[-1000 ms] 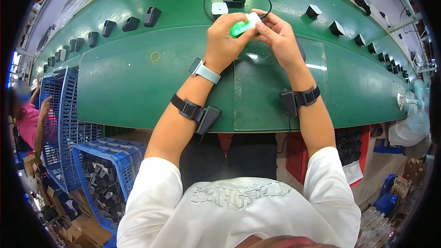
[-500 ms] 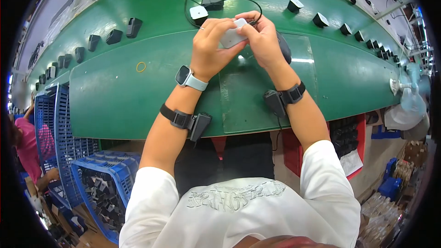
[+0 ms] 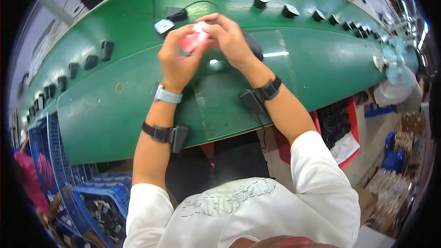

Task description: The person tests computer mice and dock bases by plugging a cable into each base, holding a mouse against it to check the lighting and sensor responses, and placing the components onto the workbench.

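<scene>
Both hands are raised over the green table around a small white box-shaped device [image 3: 194, 39], whose face now glows red. My left hand [image 3: 178, 59] grips its left side between thumb and fingers. My right hand [image 3: 231, 41] closes on its right upper part, fingertips pressed against it. Just beyond my left hand stands a dark block with a white top [image 3: 164, 26]. Behind that lies a black block [image 3: 176, 14], from which a black cable [image 3: 202, 2] curves toward my right hand; its end is hidden. A dark rounded object [image 3: 253, 46] is partly covered by my right hand.
Rows of dark blocks line the green table [image 3: 115, 128], some at left [image 3: 106, 51], white-topped ones at right [image 3: 290, 10]. A rubber band [image 3: 120, 87] lies left. Blue crates [image 3: 121, 193] stand lower left, a red bin [image 3: 353, 124] lower right, a fan [image 3: 397, 62] far right.
The device between my hands has turned from plain white to glowing red. The view has shifted, so the table objects appear further left. Both hands still hold the device.
</scene>
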`<control>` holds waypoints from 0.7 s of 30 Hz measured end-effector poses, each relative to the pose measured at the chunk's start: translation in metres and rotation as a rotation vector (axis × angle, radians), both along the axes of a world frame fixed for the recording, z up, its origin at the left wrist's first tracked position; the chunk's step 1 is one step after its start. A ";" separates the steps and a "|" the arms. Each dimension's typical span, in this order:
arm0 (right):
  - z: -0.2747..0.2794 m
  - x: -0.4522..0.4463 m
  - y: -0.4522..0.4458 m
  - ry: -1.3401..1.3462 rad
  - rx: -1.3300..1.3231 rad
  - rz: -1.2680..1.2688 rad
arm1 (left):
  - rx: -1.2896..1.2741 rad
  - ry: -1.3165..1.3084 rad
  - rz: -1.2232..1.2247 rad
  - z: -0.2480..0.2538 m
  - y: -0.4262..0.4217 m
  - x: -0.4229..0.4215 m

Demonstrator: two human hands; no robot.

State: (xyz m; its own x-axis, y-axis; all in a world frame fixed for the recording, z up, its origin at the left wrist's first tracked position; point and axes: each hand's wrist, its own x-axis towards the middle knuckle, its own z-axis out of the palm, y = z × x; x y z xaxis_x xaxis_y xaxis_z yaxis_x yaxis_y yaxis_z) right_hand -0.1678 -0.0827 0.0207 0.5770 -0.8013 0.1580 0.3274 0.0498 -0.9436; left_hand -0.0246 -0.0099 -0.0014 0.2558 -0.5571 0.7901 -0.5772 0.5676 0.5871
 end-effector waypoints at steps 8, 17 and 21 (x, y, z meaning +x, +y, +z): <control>-0.017 0.005 -0.009 0.117 -0.312 -0.149 | 0.468 0.625 -0.532 -0.008 -0.005 0.017; 0.004 -0.004 -0.018 -0.186 -0.225 -0.508 | 0.744 0.763 -0.818 0.004 0.001 0.033; 0.013 -0.013 -0.008 0.355 -0.527 -0.425 | 0.405 1.036 -0.848 0.002 -0.006 0.034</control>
